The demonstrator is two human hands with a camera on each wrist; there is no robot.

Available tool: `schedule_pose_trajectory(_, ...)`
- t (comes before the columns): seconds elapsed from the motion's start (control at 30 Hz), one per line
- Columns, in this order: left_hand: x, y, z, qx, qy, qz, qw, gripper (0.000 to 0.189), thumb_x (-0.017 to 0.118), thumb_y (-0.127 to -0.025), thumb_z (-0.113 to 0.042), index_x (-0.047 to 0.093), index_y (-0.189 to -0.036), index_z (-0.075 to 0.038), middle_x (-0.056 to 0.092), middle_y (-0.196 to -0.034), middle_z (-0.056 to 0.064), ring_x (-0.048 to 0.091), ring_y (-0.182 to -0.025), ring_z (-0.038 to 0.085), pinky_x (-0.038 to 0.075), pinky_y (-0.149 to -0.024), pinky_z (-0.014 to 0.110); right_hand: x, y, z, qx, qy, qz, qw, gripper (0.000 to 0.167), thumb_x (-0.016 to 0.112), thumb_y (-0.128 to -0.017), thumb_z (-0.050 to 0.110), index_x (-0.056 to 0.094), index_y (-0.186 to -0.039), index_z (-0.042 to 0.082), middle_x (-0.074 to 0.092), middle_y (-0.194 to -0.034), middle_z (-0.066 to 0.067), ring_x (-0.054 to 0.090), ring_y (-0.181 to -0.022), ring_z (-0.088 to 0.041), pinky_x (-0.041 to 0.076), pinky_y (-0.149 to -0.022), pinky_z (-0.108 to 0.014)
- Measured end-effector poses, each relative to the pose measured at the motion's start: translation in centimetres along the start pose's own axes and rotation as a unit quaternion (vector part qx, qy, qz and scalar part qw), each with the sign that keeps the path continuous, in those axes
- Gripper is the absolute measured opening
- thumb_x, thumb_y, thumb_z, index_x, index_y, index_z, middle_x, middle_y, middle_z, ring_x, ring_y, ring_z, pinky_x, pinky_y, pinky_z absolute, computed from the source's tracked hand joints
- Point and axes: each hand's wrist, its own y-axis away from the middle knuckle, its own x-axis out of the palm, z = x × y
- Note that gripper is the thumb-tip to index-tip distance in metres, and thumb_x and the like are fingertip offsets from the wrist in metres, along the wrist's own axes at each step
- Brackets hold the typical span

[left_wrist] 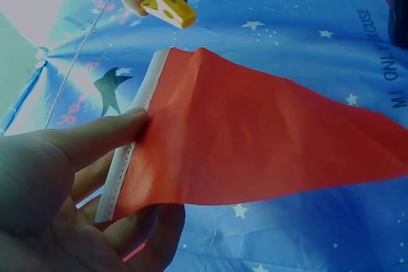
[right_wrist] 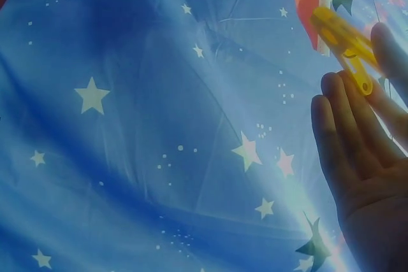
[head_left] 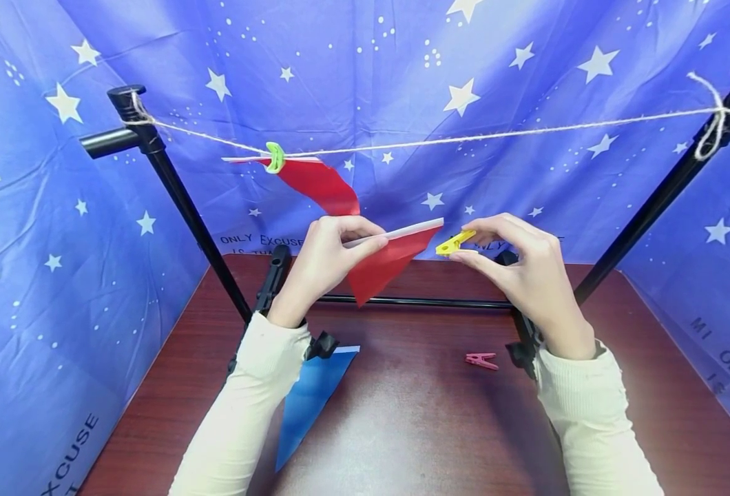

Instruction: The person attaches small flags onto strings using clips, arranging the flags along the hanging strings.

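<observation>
My left hand [head_left: 334, 255] pinches a red triangular pennant [head_left: 396, 258] by its white stitched top edge, thumb on one face and fingers behind. In the left wrist view the pennant [left_wrist: 255, 125] spreads out to the right of the thumb. To its right, my right hand [head_left: 520, 265] pinches a yellow clothespin [head_left: 454, 243] between thumb and fingers. The clothespin is close to the pennant's right corner but apart from it. Above and behind, another red pennant [head_left: 321, 182] hangs from a white string [head_left: 464, 139], held by a green clothespin [head_left: 275, 158].
The string runs between two black posts [head_left: 185, 200], tied at both. A blue pennant [head_left: 315, 393] lies on the brown table [head_left: 402, 427], partly behind the left forearm. A pink clothespin [head_left: 481, 361] lies on the table at right. Blue star-patterned cloth [head_left: 402, 69] surrounds the table.
</observation>
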Motion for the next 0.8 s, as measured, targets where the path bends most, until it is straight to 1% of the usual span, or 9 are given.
schedule_pose_trajectory(0.23,-0.2,-0.4,-0.5,0.013,0.006,-0.005,0.9999,0.016,0.077,-0.088,-0.023,0.079,-0.102,-0.016,0.075,-0.09,-0.003,0.07,-0.082,0.008,0.057,-0.078,0.027,-0.1,-0.8,0.4,-0.011,-0.003,-0.011,0.9999,0.039,0.091,-0.066,0.004,0.075,-0.102,0.007,0.072,-0.089,-0.001,0.06,-0.081,-0.005,0.041,-0.073,-0.014)
schedule_pose_trajectory(0.5,-0.6,-0.8,-1.0,0.013,0.015,0.002,0.9998,0.015,0.076,-0.089,-0.022,0.078,-0.101,-0.013,0.075,-0.089,-0.001,0.071,-0.078,0.009,0.058,-0.075,0.027,-0.2,-1.8,1.1,-0.012,0.006,-0.022,0.9997,0.038,0.09,-0.066,0.002,0.075,-0.101,0.006,0.072,-0.087,-0.003,0.061,-0.08,-0.009,0.041,-0.073,-0.012)
schedule_pose_trajectory(0.6,-0.8,-1.1,-0.9,0.02,0.013,-0.004,0.9997,0.015,0.076,-0.089,-0.021,0.078,-0.101,-0.013,0.075,-0.09,-0.001,0.07,-0.08,0.009,0.057,-0.077,0.027,-0.3,-2.2,1.3,-0.013,0.01,-0.024,0.9996,0.037,0.09,-0.066,0.002,0.075,-0.1,0.005,0.072,-0.086,-0.004,0.061,-0.08,-0.008,0.041,-0.075,-0.012)
schedule_pose_trajectory(0.8,-0.9,-1.6,-1.0,0.03,0.016,-0.015,0.9993,0.015,0.076,-0.089,-0.021,0.078,-0.101,-0.014,0.075,-0.092,-0.001,0.07,-0.087,0.008,0.057,-0.083,0.025,-0.4,-3.0,1.6,-0.025,0.007,-0.03,0.9992,0.034,0.089,-0.069,0.005,0.076,-0.101,0.005,0.073,-0.087,-0.004,0.062,-0.083,-0.001,0.043,-0.079,-0.015)
